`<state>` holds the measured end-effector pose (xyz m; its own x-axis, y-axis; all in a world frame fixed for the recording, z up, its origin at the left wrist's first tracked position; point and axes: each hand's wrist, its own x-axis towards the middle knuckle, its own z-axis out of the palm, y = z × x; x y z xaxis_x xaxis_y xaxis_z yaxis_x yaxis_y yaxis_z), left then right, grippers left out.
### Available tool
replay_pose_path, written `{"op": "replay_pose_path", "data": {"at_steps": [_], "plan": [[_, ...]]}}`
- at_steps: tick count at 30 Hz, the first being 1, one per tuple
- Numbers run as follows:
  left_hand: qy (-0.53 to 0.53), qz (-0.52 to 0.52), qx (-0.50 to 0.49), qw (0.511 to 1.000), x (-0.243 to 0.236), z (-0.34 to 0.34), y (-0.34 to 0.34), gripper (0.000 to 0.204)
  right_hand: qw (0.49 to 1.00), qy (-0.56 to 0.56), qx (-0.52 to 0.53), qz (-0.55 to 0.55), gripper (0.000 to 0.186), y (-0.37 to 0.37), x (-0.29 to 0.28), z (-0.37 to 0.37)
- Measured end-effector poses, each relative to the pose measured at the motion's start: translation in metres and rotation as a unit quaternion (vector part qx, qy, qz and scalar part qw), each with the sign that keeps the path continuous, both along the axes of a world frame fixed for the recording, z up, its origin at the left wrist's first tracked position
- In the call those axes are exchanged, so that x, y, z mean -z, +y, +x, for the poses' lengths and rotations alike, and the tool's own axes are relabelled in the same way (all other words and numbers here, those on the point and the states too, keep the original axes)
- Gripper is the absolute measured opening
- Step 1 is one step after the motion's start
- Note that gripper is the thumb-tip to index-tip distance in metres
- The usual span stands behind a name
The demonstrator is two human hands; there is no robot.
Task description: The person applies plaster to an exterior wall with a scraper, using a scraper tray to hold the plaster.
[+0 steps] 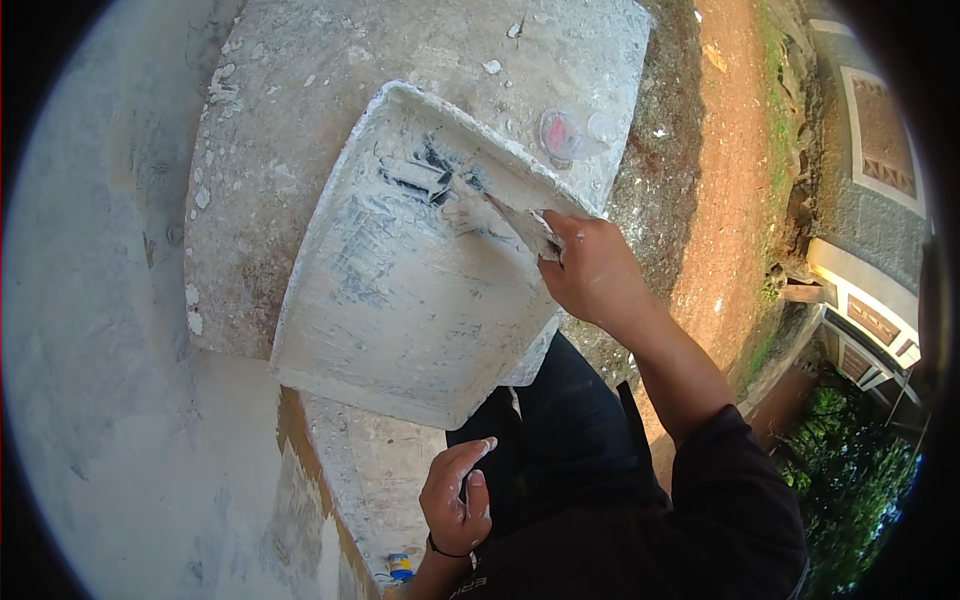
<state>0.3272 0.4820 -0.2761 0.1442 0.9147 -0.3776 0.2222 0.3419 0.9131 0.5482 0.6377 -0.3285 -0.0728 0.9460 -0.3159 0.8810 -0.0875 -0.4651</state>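
Note:
My right hand [597,262] is closed around a putty knife [527,226] coated in pale plaster, its blade pointing left over the tray's far right part. Below it lies a wide, shallow tray [400,310] smeared with plaster, tilted across the view. A wet, scraped patch of plaster [430,180] with dark streaks sits toward the tray's far end. Near the tray's lower edge, my left hand [460,497] hovers with bent fingers and the thumb apart; I see nothing in it. White smears mark its fingertips.
Beneath the tray is a plaster-spattered board [270,150]. A clear plastic container [567,133] with something pink stands beyond the tray's right rim. A grey wall [90,300] runs along the left. A small blue and yellow object [400,566] lies by my left wrist. Reddish ground [735,180] stretches right.

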Motion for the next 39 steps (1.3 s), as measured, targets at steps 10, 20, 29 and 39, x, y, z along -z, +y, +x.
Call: {"op": "replay_pose_path", "data": {"at_steps": [10, 20, 29, 39], "plan": [[0.002, 0.025, 0.019, 0.999, -0.021, 0.041, 0.042, 0.03, 0.988, 0.062, 0.019, -0.142, 0.028, 0.012, 0.019, -0.013], [-0.015, 0.008, 0.113, 0.993, -0.006, -0.009, 0.076, 0.029, 0.981, 0.123, 0.106, -0.102, 0.022, 0.007, 0.007, -0.042], [0.008, 0.004, 0.209, 0.978, 0.008, -0.082, 0.103, 0.027, 0.958, 0.029, 0.245, -0.145, 0.028, 0.009, 0.009, -0.065], [-0.012, -0.001, 0.217, 0.976, 0.009, -0.088, 0.109, 0.025, 0.945, 0.014, 0.284, -0.162, 0.027, 0.023, 0.005, -0.057]]}}
